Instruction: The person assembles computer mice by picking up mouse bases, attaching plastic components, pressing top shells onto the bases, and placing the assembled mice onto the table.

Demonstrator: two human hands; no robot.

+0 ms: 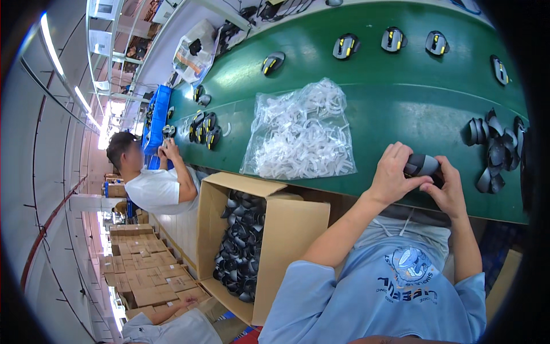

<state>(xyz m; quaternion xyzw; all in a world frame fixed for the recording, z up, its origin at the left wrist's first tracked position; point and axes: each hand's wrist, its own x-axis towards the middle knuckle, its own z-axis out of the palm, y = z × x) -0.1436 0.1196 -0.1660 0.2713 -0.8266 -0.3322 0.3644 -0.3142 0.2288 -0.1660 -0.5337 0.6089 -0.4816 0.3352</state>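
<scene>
Over the near edge of the green bench, my left hand (392, 173) and my right hand (449, 186) hold a dark grey and black computer mouse (423, 164) between them. The left fingers wrap its left end, and the right fingers close on its right side; both thumbs press along the near side. To the right lies a loose pile of curved dark mouse covers (496, 150). A clear plastic bag (302, 131) full of small white curved pieces rests left of my hands.
Several mice with yellow marks, one a mouse (346, 46), lie along the green bench (298, 66). An open cardboard box (298, 226) of dark covers stands below its edge. At the left a person (152, 178) works beside a blue bin (156, 117). Stacked cartons (146, 266) stand behind.
</scene>
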